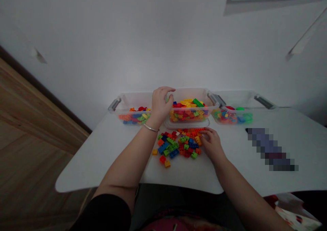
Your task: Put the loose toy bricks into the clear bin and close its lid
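Note:
My left hand (pixel 161 103) is raised at the left end of the middle clear bin (pixel 189 109). Its thumb and forefinger are apart, with no brick plainly held between them; a bit of green shows in the gap. My right hand (pixel 212 143) rests at the right edge of a loose pile of toy building bricks (pixel 173 145). Its fingertips reach the orange bricks (pixel 195 132) at the pile's far side, thumb and fingers apart. Red, blue, green, yellow and orange bricks make up the pile. More bricks (pixel 187 114) fill the lower part of the middle bin.
A left bin (pixel 135 96) of bricks and a right bin (pixel 237 96) of coloured plastic pieces flank the middle one, against the wall. On the right of the white table (pixel 102 156) lies a pixelated long item (pixel 270 149). A wooden panel (pixel 30 139) stands at left.

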A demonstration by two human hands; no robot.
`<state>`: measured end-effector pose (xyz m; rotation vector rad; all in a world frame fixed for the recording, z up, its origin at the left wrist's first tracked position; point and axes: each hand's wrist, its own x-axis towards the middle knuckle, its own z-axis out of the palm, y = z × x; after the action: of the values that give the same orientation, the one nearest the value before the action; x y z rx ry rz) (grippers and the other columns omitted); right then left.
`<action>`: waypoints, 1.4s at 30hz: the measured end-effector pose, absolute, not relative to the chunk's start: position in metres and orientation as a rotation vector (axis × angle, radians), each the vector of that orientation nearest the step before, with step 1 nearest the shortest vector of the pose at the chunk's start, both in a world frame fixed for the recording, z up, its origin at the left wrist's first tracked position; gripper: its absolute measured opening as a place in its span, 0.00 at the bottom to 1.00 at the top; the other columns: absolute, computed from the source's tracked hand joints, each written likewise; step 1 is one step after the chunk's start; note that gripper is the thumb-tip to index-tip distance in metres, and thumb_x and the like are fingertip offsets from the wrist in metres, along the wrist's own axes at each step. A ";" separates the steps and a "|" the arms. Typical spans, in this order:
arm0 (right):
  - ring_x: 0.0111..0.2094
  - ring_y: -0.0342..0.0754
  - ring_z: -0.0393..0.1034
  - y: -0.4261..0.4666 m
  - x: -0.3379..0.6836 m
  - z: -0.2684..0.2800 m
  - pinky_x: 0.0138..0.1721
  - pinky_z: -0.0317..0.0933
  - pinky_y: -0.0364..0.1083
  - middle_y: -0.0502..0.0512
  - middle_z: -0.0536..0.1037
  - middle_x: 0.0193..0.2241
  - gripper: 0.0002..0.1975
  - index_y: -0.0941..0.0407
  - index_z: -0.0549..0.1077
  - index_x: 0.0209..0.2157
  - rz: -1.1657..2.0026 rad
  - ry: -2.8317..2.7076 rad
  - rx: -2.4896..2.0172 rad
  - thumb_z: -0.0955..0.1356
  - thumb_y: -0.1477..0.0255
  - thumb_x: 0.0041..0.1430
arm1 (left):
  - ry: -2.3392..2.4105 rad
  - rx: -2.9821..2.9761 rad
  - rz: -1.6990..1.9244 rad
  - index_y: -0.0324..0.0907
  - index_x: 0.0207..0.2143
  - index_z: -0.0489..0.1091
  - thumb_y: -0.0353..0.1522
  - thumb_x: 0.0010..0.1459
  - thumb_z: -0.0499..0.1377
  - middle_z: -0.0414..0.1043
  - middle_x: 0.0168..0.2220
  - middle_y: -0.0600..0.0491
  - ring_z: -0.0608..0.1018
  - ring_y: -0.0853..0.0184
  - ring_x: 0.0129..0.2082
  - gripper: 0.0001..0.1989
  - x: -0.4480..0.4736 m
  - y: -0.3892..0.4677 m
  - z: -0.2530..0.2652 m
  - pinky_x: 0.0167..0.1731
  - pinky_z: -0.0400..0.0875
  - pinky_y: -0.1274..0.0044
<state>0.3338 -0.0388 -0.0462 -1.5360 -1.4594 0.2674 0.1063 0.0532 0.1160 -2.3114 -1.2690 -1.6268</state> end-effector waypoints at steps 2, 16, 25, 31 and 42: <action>0.48 0.57 0.67 -0.038 0.334 -0.046 0.55 0.58 0.61 0.63 0.72 0.45 0.15 0.56 0.78 0.34 0.270 -1.457 -1.542 0.64 0.64 0.49 | -1.234 -2.231 -1.789 0.43 0.45 0.69 0.27 0.58 0.54 0.73 0.44 0.49 0.72 0.64 0.47 0.13 0.104 0.036 0.116 0.50 0.66 0.69; 0.47 0.56 0.68 -0.039 0.333 -0.046 0.55 0.59 0.60 0.62 0.73 0.45 0.13 0.55 0.78 0.33 0.275 -1.435 -1.552 0.65 0.66 0.48 | -1.975 -2.674 -1.321 0.41 0.42 0.73 0.25 0.54 0.53 0.76 0.40 0.49 0.77 0.67 0.36 0.15 0.039 -0.019 0.045 0.36 0.74 0.75; 0.48 0.57 0.67 -0.038 0.334 -0.047 0.56 0.58 0.60 0.63 0.72 0.45 0.14 0.56 0.78 0.34 0.262 -1.459 -1.551 0.64 0.66 0.49 | -1.862 -2.985 -0.677 0.42 0.43 0.77 0.23 0.50 0.55 0.78 0.43 0.48 0.78 0.62 0.43 0.18 0.039 -0.018 0.028 0.47 0.72 0.72; 0.47 0.56 0.67 -0.039 0.333 -0.046 0.55 0.58 0.60 0.63 0.72 0.45 0.14 0.56 0.78 0.34 0.278 -1.444 -1.548 0.65 0.66 0.49 | -1.831 -2.890 -0.709 0.41 0.46 0.75 0.27 0.57 0.54 0.76 0.45 0.46 0.77 0.61 0.46 0.16 0.045 -0.021 0.022 0.52 0.70 0.70; 0.48 0.57 0.67 -0.039 0.333 -0.047 0.56 0.57 0.61 0.61 0.72 0.45 0.14 0.55 0.78 0.34 0.268 -1.443 -1.557 0.65 0.65 0.49 | -1.823 -2.836 -0.780 0.44 0.44 0.76 0.21 0.52 0.53 0.76 0.43 0.49 0.77 0.63 0.45 0.20 0.039 -0.017 0.017 0.51 0.71 0.72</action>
<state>0.3332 -0.0387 -0.0468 -1.5574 -1.4431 0.2684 0.0385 -0.0173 0.0173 -2.8364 -1.8227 -0.7803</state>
